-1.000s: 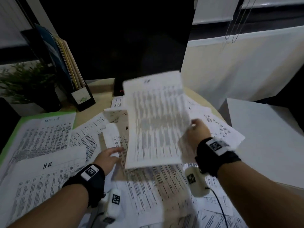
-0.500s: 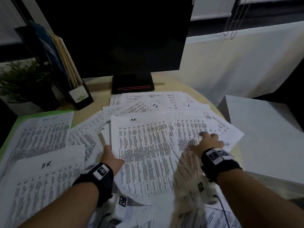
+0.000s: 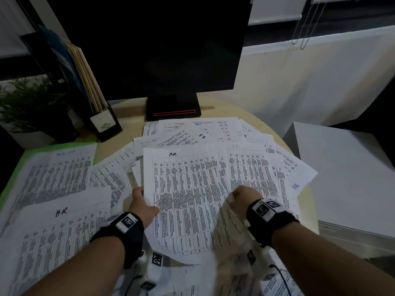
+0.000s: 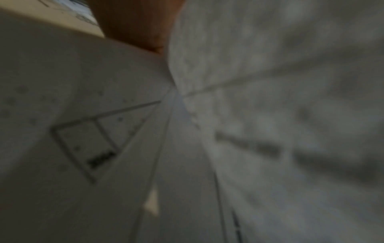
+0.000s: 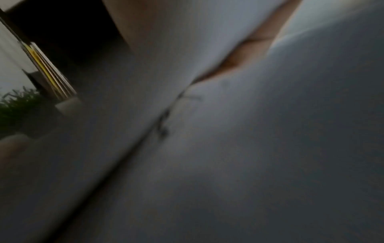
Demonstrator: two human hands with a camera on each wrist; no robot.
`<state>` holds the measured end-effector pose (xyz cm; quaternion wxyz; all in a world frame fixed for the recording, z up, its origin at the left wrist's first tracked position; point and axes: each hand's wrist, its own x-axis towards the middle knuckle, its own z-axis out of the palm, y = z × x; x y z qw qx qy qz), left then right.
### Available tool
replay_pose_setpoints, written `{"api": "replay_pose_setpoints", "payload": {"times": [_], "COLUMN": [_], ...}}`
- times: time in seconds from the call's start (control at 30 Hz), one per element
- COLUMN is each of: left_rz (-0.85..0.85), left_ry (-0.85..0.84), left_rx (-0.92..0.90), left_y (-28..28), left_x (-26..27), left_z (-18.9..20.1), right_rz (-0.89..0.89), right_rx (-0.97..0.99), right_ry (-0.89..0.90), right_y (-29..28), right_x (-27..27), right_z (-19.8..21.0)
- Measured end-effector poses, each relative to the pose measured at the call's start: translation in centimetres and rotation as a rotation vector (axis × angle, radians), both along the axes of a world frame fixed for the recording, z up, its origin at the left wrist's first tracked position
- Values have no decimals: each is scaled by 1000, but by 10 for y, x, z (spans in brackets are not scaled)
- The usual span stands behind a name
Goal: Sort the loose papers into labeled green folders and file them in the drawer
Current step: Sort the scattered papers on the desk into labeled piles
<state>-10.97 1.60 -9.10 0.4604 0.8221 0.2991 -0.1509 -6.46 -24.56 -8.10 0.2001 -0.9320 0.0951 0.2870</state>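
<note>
— What is your left hand (image 3: 142,207) on?

— Your left hand holds the left edge of the sheet headed "H.R." (image 3: 186,201), thumb on top near its lower left, fingers tucked beneath it. That sheet lies on the heap of loose papers (image 3: 213,133) on the surface (image 3: 128,110).

— And your right hand (image 3: 244,198)?

— It sits at the sheet's right side with a curled, blurred paper (image 3: 230,233) against it. Its fingers are hidden, so I cannot tell whether that grip is wide, narrow or holding. Both wrist views are too blurred to help.

— What else can you read?

— Just beyond your right hand, sheets marked "IT" (image 3: 234,146). Left of your left hand, another "H.R." sheet (image 3: 62,227), and beyond that a "TASK LIST" page (image 3: 57,174) lying on a green folder (image 3: 30,154). Blue writing right of your right hand is not legible.
</note>
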Motion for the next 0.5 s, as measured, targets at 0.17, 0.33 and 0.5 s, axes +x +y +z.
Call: {"api": "replay_pose_setpoints", "payload": {"times": [0.17,0.33,0.5], "left_rz": [0,8,-19], "left_ry": [-17,-12,-28], "left_rx": [-39,-58,-33], "left_y": [1,5,4], "left_x": [-4,-4,-3], "left_z": [-4,-8,-8], "right_rz": [-142,-118,-147], "right_rx": [123,135,66], "right_ry": [56,36,51], "right_y": [12,17,3], "right_x": [-4,8,16], "right_z": [-1,4,11]}}
